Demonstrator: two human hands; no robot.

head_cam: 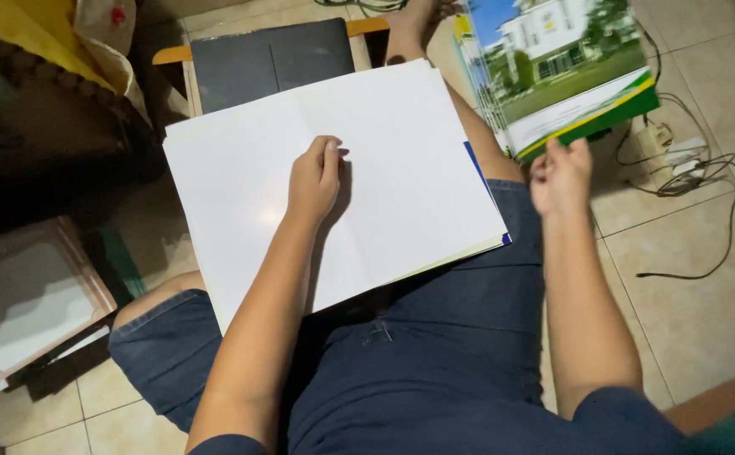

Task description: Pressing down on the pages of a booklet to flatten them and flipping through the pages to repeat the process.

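A large open book with blank white pages (401, 168) lies across my lap, over my dark blue shorts. My left hand (315, 177) rests on the middle of the pages, fingers curled, pressing near the fold. My right hand (561, 173) is to the right of the book, blurred, at the lower edge of a glossy printed sheet (565, 72) showing a white house, lawn and a green and yellow band. The hand's fingers touch that sheet's bottom edge; the grip itself is hard to make out.
A dark laptop (270, 59) lies on a small wooden table (169, 56) beyond the book. A power strip with tangled cables (679, 164) sits on the tiled floor at right. Yellow cloth (30, 34) and a framed board (30, 303) are at left.
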